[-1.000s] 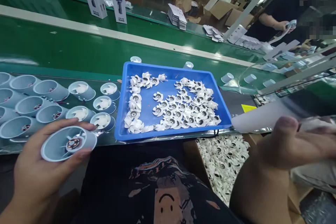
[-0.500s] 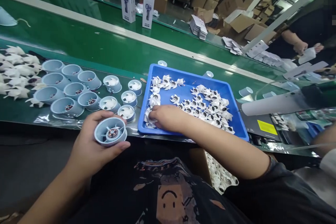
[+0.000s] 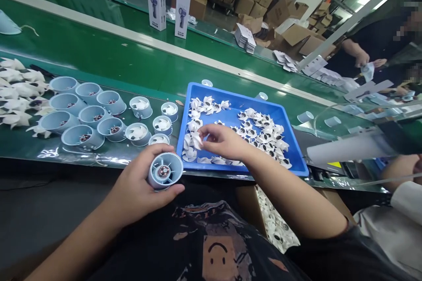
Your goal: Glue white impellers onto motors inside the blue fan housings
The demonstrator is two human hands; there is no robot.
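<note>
My left hand [image 3: 141, 184] is wrapped round a light blue fan housing [image 3: 156, 180], its open end facing up so that the spokes and a motor coil show inside. Over the left end of a blue tray [image 3: 280, 136], my right hand [image 3: 222, 140] pinches a white fan impeller [image 3: 197, 140] between thumb and fingers. Many more white impellers [image 3: 267, 125] lie loose in that tray. Left of it stand several housings fitted with impellers [image 3: 137, 132], and farther left are wider housings [image 3: 83, 137] with bare coils inside.
White impellers [image 3: 16, 96] are heaped at the far left. Behind the tray runs a green conveyor [image 3: 132, 59] with small cups on it. A clear tube-like tool [image 3: 343, 147] juts in from the right. Below the table edge sits a carton of impellers [image 3: 277, 224]. A co-worker's hands [image 3: 365, 61] are at upper right.
My right hand has lifted slightly from the tray with an impeller in its fingers. My left hand has brought the fan housing rightward, closer to the tray.
</note>
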